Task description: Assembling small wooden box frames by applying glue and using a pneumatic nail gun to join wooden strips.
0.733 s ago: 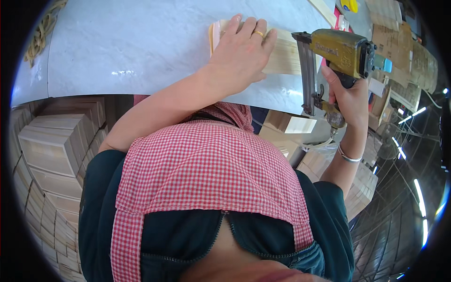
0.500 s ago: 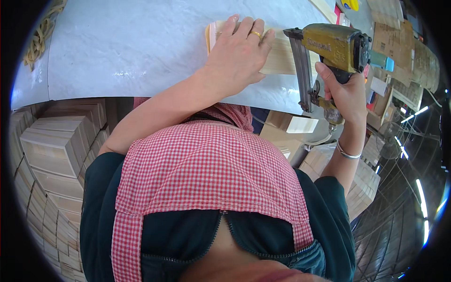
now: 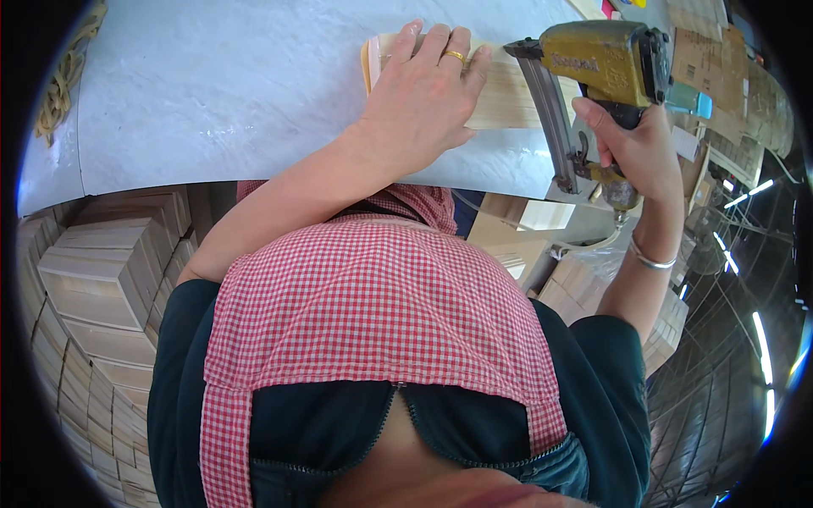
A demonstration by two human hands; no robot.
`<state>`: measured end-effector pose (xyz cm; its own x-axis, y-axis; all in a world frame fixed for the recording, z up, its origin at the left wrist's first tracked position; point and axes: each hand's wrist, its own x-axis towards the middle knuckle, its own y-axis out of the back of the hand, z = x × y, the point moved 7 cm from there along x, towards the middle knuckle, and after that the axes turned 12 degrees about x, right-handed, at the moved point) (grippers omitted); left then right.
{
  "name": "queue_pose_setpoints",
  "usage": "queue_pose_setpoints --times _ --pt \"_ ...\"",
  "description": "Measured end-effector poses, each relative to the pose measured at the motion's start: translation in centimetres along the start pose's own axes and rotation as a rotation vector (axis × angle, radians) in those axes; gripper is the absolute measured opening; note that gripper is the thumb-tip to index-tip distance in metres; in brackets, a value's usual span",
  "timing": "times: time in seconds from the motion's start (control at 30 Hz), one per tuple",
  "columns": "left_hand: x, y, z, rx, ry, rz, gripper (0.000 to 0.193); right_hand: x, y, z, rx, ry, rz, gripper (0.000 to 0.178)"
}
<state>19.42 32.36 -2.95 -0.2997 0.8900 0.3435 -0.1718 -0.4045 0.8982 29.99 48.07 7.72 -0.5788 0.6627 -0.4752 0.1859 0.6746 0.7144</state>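
Observation:
A pale wooden board [image 3: 508, 97] lies on the table, its left end edged with lighter and yellowish layers. Across it rests my left hand [image 3: 419, 106], fingertips at the far edge and thumb by the near edge, gripping it against the tabletop. My right hand [image 3: 639, 148] is wrapped round the handle of a yellow and black pneumatic nail gun [image 3: 589, 63]. The gun's nose is over the board's far side, just right of my left fingers; whether it touches the wood I cannot tell. Its magazine slants down toward me.
The pale table [image 3: 220, 93] has its near edge in front of my apron. Stacked wooden boxes [image 3: 93, 271] stand below on the left. A coil of tan cord [image 3: 63, 89] is at the far left. Cardboard [image 3: 707, 72] and a blue container [image 3: 690, 100] sit to the right.
My right wrist and the lower part of the nail gun have swung right, while its nose has shifted slightly left and up. My left hand and the board have shifted slightly left.

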Motion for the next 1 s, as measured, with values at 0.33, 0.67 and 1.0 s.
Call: queue_pose_setpoints --times 0.33,0.67,1.0 --pt "0.0 -0.4 0.3 -0.011 -0.034 -0.017 0.075 0.9 2.0 0.3 0.038 0.13 -0.01 0.029" --pt "-0.2 -0.7 0.2 0.087 -0.095 -0.043 0.075 -5.5 3.6 18.3 -0.093 0.012 0.501 0.035" --pt "-0.8 2.9 -5.9 -0.971 0.498 -0.419 0.068 -4.4 0.8 30.8 -0.361 -0.145 0.632 0.067"
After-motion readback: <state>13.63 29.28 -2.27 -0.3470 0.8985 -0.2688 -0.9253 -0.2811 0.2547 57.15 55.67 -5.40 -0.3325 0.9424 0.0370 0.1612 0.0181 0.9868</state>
